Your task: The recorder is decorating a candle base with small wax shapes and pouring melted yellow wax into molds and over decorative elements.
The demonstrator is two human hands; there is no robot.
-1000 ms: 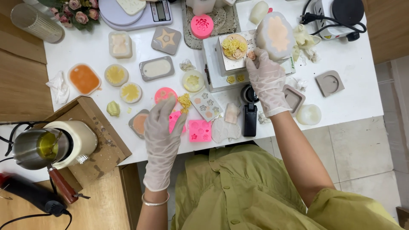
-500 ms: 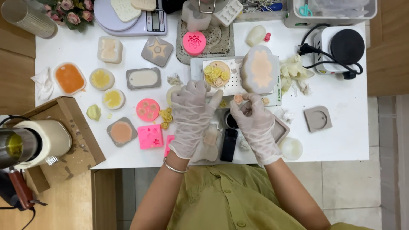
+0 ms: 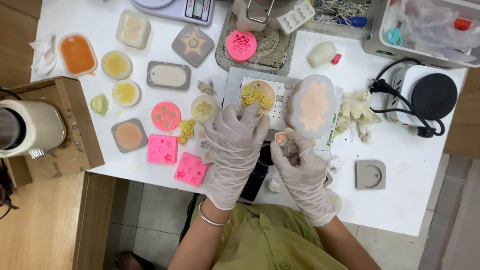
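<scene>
The gloved right hand [image 3: 302,167] pinches a small peach-coloured moulded rose [image 3: 281,138] between thumb and fingertips, just in front of the white perforated board [image 3: 280,100] on the white surface [image 3: 425,185]. The gloved left hand [image 3: 235,142] lies open and flat, holding nothing, with its fingertips near the round disc topped with 4 yellow roses [image 3: 256,93]. The step in hand looks like decorating that disc; the next move calls for a gentle, steady grip while setting the soft rose beside the yellow ones.

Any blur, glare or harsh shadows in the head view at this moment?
Head view: evenly lit, soft shadows only; left hand, right hand and the small peach rose are sharp; no strong glare on the white table; slight wide-angle stretch at edges.
</scene>
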